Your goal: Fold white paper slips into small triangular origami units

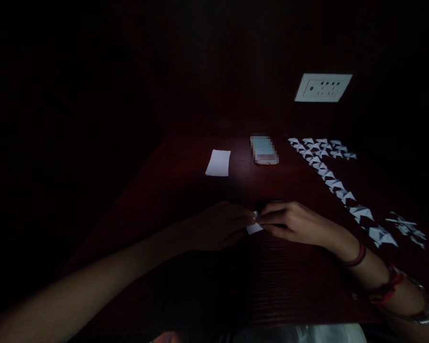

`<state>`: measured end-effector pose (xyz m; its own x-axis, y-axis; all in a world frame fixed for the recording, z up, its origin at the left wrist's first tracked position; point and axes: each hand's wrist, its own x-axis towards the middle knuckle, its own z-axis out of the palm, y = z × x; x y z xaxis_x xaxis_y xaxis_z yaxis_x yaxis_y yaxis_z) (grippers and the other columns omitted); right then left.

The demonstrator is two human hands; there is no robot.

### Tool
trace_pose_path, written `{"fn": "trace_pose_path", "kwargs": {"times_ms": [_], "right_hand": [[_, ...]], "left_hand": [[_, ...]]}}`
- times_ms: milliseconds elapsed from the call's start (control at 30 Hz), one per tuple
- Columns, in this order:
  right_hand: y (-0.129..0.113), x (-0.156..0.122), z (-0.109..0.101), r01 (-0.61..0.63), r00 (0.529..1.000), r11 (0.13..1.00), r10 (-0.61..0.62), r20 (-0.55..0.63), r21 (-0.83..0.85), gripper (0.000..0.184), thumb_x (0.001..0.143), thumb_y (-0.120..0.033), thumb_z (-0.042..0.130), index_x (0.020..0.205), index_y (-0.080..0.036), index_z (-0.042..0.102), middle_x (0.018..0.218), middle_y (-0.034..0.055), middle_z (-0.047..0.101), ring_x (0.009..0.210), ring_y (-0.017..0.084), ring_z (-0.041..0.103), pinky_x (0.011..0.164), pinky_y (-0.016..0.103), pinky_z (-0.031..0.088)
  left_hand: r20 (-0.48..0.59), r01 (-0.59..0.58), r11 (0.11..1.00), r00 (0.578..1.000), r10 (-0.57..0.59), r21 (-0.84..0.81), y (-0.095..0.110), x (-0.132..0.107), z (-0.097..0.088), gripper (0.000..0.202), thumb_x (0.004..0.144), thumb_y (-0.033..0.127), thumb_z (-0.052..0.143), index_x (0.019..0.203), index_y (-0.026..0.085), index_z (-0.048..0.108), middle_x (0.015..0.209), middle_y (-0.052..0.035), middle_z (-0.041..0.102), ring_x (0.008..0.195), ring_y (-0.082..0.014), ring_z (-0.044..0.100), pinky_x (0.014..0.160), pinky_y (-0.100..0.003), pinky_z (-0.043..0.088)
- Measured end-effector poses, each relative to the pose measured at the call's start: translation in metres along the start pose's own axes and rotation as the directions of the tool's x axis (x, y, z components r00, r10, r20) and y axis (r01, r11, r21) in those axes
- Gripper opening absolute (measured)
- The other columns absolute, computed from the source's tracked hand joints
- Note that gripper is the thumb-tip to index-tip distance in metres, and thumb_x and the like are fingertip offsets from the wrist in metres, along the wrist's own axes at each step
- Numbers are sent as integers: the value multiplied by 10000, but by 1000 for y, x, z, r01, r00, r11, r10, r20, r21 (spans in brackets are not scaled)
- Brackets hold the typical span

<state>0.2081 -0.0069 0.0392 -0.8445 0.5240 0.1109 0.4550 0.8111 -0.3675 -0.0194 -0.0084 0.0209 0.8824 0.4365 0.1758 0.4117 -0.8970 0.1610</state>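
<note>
A small white piece of folded paper (254,228) lies on the dark red table between my two hands. From the left, my left hand (219,226) reaches in with its fingertips closed on the paper's left edge; a ring shows on one finger. My right hand (293,221) pinches the same paper from the right, its fingers bent together. Fingers cover much of the paper, so its exact folds cannot be made out. Bracelets circle my right wrist and forearm.
Beyond my hands lie a stack of white paper sheets (219,163) and a lit phone (264,149). Rows of folded paper pieces (334,183) run along the right, near a small pile of paper scraps (406,228). A socket plate (323,87) is on the back wall.
</note>
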Motion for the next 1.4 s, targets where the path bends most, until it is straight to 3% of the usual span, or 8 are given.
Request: {"fn": "trace_pose_path", "kwargs": {"times_ms": [133,300,500,733,967,1167,1400], "right_hand": [[1,-2,-2,4,998,1000,-3,62,-21,201,804,-189,461,916,-177,628,966,36,571,844,132,554,777,263,433],[2,-3,-3,25,996,999,-22,90,-35,241,797,-136,457,982,-185,603,1010,35,564,885,129,547,804,256,425],[1,-2,-5,44,993,999,-46,112,14,228,803,-133,443,942,-180,617,1010,29,568,888,128,543,799,257,423],[3,0,-2,-14,1000,999,15,-7,48,256,817,-165,435,1017,-175,594,906,45,576,793,122,555,732,245,437],[5,0,6,-46,998,999,45,-34,-24,306,803,-212,464,1097,-207,550,950,44,542,805,128,544,742,250,441],[4,0,12,-69,998,991,68,-14,-118,300,830,-261,428,1102,-204,541,921,44,531,770,125,546,718,245,444],[8,0,11,-72,997,981,69,-21,-178,364,829,-128,391,1158,-252,485,885,30,532,737,110,536,665,225,431]], "left_hand": [[-5,-19,1000,1000,19,2,-5,0,4,371,816,211,458,1181,194,393,1179,-37,481,1100,-151,409,917,-325,305],[-15,-63,997,998,64,48,-9,-3,11,369,801,181,462,1166,185,407,1253,-47,411,1171,-188,318,941,-361,266],[-20,-43,998,999,44,40,-6,-2,11,375,819,210,447,1188,198,380,1240,-37,423,1147,-172,347,936,-360,270],[-8,-34,998,999,34,50,-1,-2,6,364,830,229,429,1187,176,379,1240,-58,414,1117,-203,355,933,-373,264],[-29,-31,998,999,33,60,-4,0,9,331,834,246,429,1158,179,412,1203,-81,433,1084,-213,384,907,-372,294],[4,-110,994,994,110,-12,-13,-5,0,402,831,242,425,1220,177,350,1246,-66,397,1135,-189,328,955,-342,268],[32,-142,985,990,139,100,-15,-8,5,388,858,279,390,1230,176,354,1303,-101,313,1154,-218,306,957,-380,253]]}}
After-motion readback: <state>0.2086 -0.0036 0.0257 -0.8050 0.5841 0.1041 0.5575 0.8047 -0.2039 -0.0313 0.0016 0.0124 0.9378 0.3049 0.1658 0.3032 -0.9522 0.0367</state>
